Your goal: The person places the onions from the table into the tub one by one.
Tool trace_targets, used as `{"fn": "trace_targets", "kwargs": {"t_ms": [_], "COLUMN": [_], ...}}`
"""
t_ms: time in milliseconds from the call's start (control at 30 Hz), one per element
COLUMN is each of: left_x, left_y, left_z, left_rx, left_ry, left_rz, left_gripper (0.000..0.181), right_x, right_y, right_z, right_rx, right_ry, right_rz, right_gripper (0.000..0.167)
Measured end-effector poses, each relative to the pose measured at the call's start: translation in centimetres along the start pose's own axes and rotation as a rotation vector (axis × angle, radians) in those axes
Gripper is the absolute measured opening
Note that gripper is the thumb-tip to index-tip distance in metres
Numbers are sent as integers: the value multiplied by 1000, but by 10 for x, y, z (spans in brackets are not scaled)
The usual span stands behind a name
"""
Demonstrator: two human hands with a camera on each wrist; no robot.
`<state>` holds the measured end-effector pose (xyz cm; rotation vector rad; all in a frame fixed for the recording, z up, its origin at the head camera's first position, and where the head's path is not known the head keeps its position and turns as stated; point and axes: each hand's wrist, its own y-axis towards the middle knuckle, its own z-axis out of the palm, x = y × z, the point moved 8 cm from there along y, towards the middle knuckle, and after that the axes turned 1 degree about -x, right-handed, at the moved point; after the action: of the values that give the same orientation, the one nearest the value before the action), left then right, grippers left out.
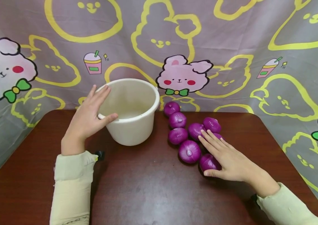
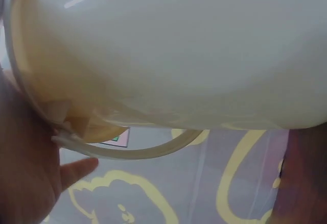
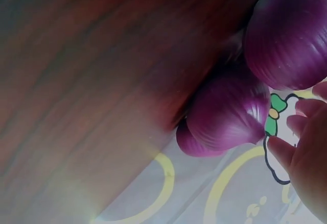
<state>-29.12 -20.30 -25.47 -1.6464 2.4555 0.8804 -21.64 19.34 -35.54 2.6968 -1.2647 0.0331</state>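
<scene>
A cream plastic bucket (image 1: 132,129) stands upright near the back of the table. My left hand (image 1: 87,114) lies at its left side, fingers straight and thumb over the near rim. In the left wrist view the bucket's curved handle (image 2: 138,152) hangs below the rim beside that hand (image 2: 30,168). Several purple onions (image 1: 189,152) are grouped right of the bucket. My right hand (image 1: 229,159) is spread over the nearest right-hand onion (image 1: 207,162), fingers extended, partly hiding those behind. In the right wrist view its fingers stand beside a large onion (image 3: 230,109).
The dark red-brown wooden table (image 1: 144,190) reaches back to a printed cloth curtain (image 1: 229,28) with cartoon rabbits. A small black object (image 1: 100,155) shows by the left sleeve cuff (image 1: 74,165).
</scene>
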Motion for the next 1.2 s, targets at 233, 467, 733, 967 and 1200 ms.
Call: {"fn": "trace_targets", "kwargs": {"t_ms": [233,467,733,967,1200], "left_x": [-1,0,3,8,9], "left_y": [-2,1,-1,-5,-7], "left_z": [-1,0,2,1,1], "left_rx": [50,56,62,82,102], "left_ry": [89,72,41,-35,-27], "left_rz": [-50,-59,-63,-90,-101], "left_gripper": [93,93,94,96,98], "right_x": [-4,-1,3,2,4], "right_y": [-2,-3,-2,0,0], "right_z": [8,13,18,19,17], "right_rx": [64,68,65,68,81], "right_ry": [18,38,43,44,57], "right_rz": [25,11,-17,-15,-14], "right_gripper": [118,128,124,111,93]}}
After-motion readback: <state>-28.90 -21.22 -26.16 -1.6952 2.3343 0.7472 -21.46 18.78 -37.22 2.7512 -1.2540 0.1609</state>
